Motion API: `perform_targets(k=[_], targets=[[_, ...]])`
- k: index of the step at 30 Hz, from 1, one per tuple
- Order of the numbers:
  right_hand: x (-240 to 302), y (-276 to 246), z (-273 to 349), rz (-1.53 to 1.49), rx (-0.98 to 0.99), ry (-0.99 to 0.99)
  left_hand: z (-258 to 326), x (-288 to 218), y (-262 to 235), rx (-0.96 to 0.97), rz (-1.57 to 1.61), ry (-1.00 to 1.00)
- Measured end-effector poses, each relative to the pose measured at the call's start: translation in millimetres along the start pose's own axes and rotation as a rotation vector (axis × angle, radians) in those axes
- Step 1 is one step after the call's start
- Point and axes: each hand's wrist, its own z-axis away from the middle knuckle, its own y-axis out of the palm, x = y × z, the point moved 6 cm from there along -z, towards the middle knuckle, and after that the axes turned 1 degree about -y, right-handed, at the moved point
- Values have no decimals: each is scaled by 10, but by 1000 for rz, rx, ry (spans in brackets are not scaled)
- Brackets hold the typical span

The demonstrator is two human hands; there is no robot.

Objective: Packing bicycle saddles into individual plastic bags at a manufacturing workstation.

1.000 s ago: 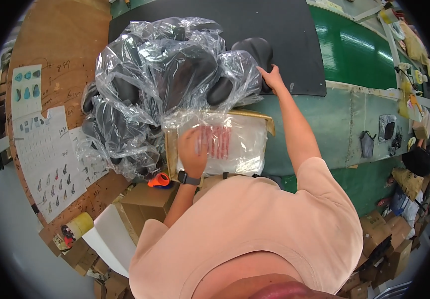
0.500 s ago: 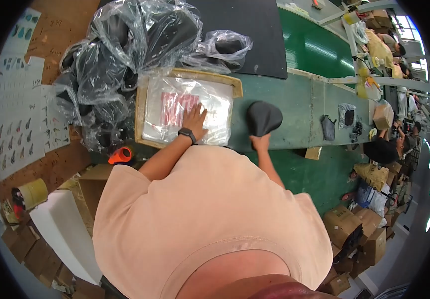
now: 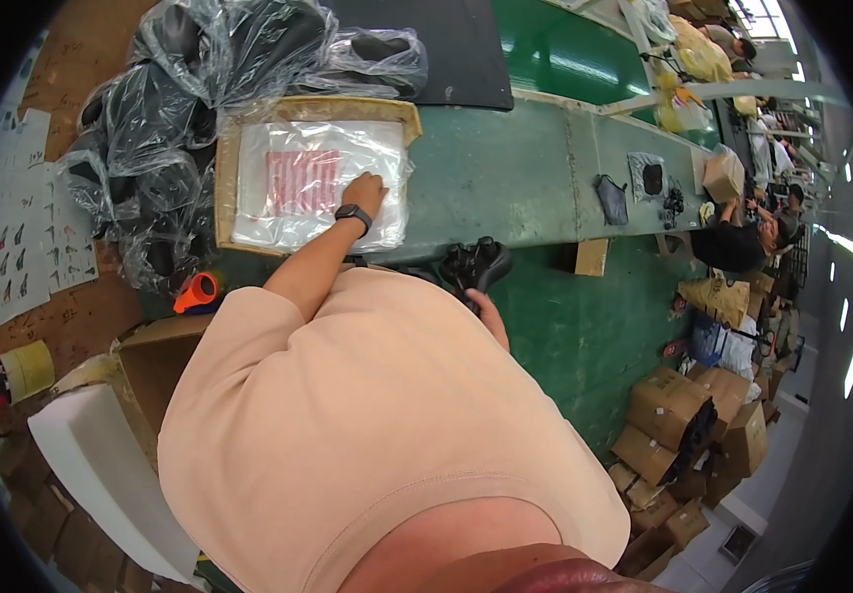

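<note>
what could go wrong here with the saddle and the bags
The right hand holds the black saddle low, off the bench edge; it could knock the edge coming up. The left hand presses only one corner of the slick bag stack, so bags might slide.

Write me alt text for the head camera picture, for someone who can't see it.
Seen from above, a person in a peach shirt presses the left hand on a stack of clear plastic bags in a cardboard tray, while the right hand holds a black bicycle saddle at the green workbench edge. More bagged black saddles are piled to the left.
</note>
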Motion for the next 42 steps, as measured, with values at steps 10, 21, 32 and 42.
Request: perform_targets(k=[10,21,32,42], targets=[[817,283,95,1098,-255,-308,438,-130,-105,-265,167,-90],[1774,23,-445,936,-140,-153,203,-382,259,99,-35,-440],[2177,96,-649,677,-3,271,861,-397,-144,-500,496,-447],[1864,1471,-549,964,439,219,1506,-339,-632,-477,679,-634]])
